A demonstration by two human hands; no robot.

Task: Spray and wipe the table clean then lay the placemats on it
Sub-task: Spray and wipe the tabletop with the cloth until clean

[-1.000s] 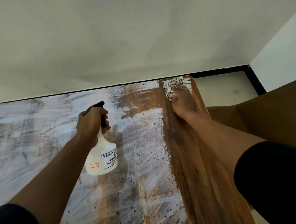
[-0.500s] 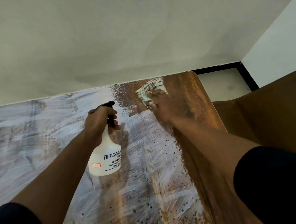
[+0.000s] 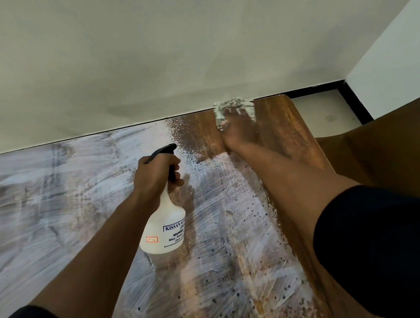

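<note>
The wooden table is smeared with white residue over most of its top; a strip along the far right corner is bare brown wood. My left hand grips the neck and black trigger of a white spray bottle, held above the table's middle. My right hand presses flat on a patterned white cloth at the table's far edge, near the wall. The cloth and fingers are motion-blurred. No placemats are in view.
A pale wall runs directly behind the table. To the right lie light floor tiles with a black skirting, a white side wall, and a brown wooden surface beside the table.
My right hand slid the cloth left along the far edge, then back right and farther toward the wall. The left hand with the bottle stayed about where it was.
</note>
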